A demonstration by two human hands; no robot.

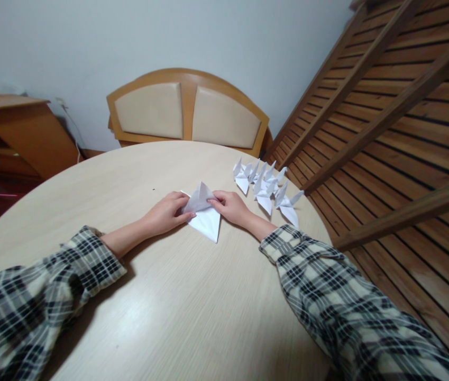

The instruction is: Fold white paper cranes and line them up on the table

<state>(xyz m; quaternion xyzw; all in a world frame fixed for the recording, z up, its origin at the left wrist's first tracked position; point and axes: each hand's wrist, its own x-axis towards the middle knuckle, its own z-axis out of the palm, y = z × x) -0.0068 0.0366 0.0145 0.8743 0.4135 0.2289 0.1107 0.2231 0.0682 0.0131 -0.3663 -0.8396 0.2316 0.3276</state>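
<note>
A partly folded sheet of white paper (205, 223) lies on the round table, one flap raised to a peak and one corner pointing toward me. My left hand (170, 212) grips its left edge, thumb on top and fingers behind. On the opposite edge, my right hand (230, 206) pinches the raised flap with thumb and fingers. Both hands are closed on the same paper. Several folded white paper cranes (264, 196) stand in a cluster to the right, just beyond my right hand.
The pale wooden table (161, 312) fills the foreground. Behind it stands a chair with a padded backrest (188, 108). Brown wooden slats (399, 132) slant along the right side. A wooden cabinet (34, 132) is at the far left, with a white cable (74, 129) beside it.
</note>
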